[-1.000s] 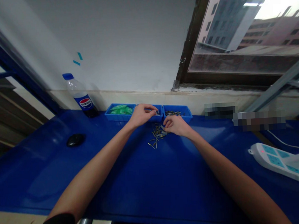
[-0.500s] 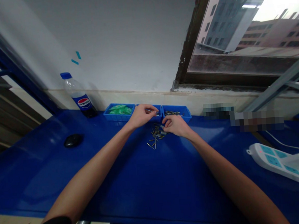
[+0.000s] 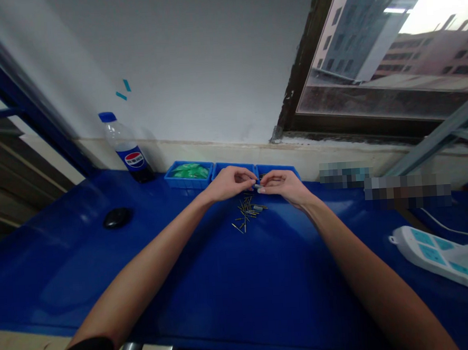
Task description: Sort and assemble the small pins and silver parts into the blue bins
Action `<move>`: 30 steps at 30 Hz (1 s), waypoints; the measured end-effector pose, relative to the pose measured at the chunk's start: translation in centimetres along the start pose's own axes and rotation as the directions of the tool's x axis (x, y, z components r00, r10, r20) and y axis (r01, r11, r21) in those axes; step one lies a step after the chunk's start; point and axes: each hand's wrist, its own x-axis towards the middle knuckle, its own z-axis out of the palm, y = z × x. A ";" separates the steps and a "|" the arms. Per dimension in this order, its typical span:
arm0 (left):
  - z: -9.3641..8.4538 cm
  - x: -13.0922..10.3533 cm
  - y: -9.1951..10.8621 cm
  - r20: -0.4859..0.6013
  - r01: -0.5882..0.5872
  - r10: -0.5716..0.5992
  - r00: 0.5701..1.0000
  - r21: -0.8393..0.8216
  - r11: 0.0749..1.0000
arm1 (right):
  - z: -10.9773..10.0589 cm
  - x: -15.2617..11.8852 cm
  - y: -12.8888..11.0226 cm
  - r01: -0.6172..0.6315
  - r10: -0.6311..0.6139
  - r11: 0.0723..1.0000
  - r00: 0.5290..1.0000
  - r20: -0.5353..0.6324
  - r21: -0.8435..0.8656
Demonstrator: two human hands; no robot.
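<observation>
Both my hands meet in front of the blue bins, fingertips nearly touching. My right hand pinches a small grey cylindrical piece between thumb and fingers. Closed in a pinch at the other end is my left hand; what it holds is too small to make out. Just below them lies a loose pile of thin brass-coloured metal pins, with another grey cylindrical piece among them. Behind the hands stand the middle bin and the right bin, their contents mostly covered by my hands.
A left bin holds green pieces. A cola bottle stands against the wall, with a black mouse-like object in front of it. On the right lies a white power strip. A blue table carries everything.
My right hand has lifted a grey piece up from the pile. My left hand has shifted right from over the middle bin, so the fingertips now come together. The view has shifted slightly.
</observation>
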 end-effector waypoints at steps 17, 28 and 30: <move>-1.2 0.1 -1.2 -0.228 0.127 -0.129 0.965 -0.026 0.992 | -0.9 -0.1 0.3 0.164 -0.062 0.874 0.971 0.229 -0.458; -1.4 0.5 -2.8 -0.415 0.066 -0.017 0.910 0.103 0.992 | 0.5 -0.6 1.0 0.316 -0.029 0.694 0.910 0.413 -0.647; -1.3 0.5 -2.3 -0.383 0.053 -0.002 0.924 0.124 0.991 | 0.8 -0.6 1.2 0.310 -0.020 0.687 0.912 0.410 -0.658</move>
